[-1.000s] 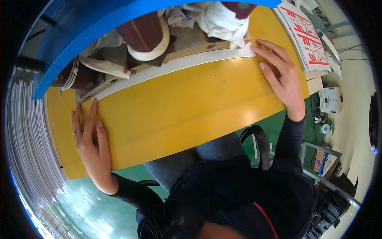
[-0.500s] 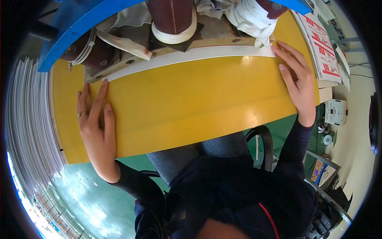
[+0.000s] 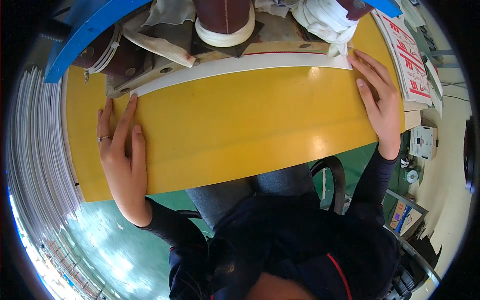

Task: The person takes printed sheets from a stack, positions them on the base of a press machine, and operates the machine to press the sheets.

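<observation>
A long white sheet shows as a strip on the yellow table, its far part hidden under a metal plate. At the strip's left end, my left hand lies with fingers spread, fingertips at the sheet's corner and the plate's edge. My right hand rests at the strip's right end, fingers apart, its index fingertip at the corner. Neither hand grips anything. Above the plate stand dark red cylinders, one wrapped in white cloth.
A blue frame arches over the far side. Tall stacked sheets stand at the left, and red-printed papers lie at the back right. A white box is beyond the table's right side.
The view has shifted, so the table and machine appear higher and further right. Both hands keep their places at the strip's ends, with fingers still apart.
</observation>
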`<act>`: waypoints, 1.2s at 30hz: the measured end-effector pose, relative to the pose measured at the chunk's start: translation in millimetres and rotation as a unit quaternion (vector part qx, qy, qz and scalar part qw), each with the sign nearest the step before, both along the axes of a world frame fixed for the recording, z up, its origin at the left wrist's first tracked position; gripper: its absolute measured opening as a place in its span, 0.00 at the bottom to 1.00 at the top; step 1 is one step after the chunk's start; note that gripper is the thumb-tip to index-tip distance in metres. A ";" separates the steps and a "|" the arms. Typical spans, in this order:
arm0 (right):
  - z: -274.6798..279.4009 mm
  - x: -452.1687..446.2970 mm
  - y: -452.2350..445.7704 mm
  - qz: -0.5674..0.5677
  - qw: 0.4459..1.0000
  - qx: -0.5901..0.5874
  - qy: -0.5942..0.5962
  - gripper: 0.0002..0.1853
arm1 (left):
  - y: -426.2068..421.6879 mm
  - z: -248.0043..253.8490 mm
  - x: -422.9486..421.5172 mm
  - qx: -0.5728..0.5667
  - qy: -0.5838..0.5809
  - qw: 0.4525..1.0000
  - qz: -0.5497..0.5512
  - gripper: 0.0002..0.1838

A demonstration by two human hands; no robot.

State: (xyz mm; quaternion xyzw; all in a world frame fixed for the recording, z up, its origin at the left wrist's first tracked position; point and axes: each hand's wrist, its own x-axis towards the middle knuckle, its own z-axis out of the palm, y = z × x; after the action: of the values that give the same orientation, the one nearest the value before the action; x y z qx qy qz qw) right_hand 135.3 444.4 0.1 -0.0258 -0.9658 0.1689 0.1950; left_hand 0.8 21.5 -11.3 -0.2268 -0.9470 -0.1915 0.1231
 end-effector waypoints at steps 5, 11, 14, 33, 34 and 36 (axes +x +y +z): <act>0.4 0.3 -1.3 -0.003 1.000 -0.012 -0.002 0.21 | -1.4 -1.3 -0.6 -0.011 0.014 1.000 -0.002 0.22; -0.6 0.3 -0.9 0.001 1.000 -0.013 0.003 0.20 | 0.8 0.1 0.9 0.000 0.010 1.000 -0.003 0.21; -0.9 1.0 -0.1 0.003 1.000 -0.010 0.006 0.20 | 2.1 3.3 1.0 -0.001 0.008 1.000 -0.008 0.22; -2.2 1.7 1.6 0.005 1.000 -0.002 0.014 0.21 | 1.3 2.0 -0.5 -0.011 0.018 1.000 -0.014 0.22; -2.2 1.8 1.1 0.004 1.000 -0.005 0.012 0.21 | 1.4 2.0 -0.4 -0.009 0.017 1.000 -0.014 0.22; -2.7 1.5 1.5 0.006 1.000 -0.010 0.015 0.21 | 1.4 2.1 -0.4 -0.005 0.015 1.000 -0.015 0.22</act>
State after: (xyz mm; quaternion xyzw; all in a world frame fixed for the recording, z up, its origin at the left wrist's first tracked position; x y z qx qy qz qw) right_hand 136.7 445.9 -2.6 -0.0198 -0.9613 0.1796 0.2078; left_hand 0.4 22.9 -9.1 -0.2448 -0.9425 -0.1850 0.1328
